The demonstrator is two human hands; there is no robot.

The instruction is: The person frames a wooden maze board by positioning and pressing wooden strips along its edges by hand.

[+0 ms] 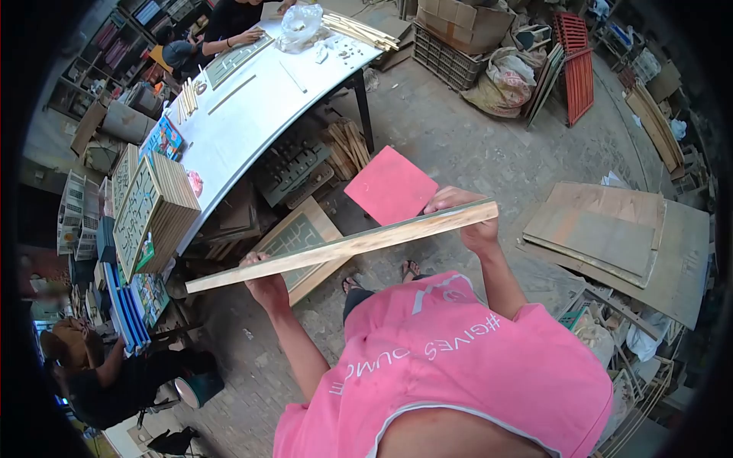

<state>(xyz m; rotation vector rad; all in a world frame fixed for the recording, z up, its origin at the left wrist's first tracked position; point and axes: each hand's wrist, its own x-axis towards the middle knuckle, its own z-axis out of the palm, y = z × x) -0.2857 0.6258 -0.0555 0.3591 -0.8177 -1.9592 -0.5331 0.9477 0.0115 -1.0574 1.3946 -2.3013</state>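
A long wooden-edged board [343,250] is held in front of my body, seen almost edge-on, with a thin strip of its green face showing. My left hand [267,285] grips it near its left end, the fingers partly behind it. My right hand [472,223] is closed around the right end, which sits higher than the left. Below and behind it, a wood-framed green board with pale grooves [317,225] is partly covered by the held one. A pink square stool top [391,185] is just beyond my right hand.
A white table [252,114] runs across the upper left, bearing a stack of grooved boards [156,206], wood strips [359,30] and a plastic bag [300,29]. A person works at its far side; another sits lower left. Plywood sheets [595,229] lie at right.
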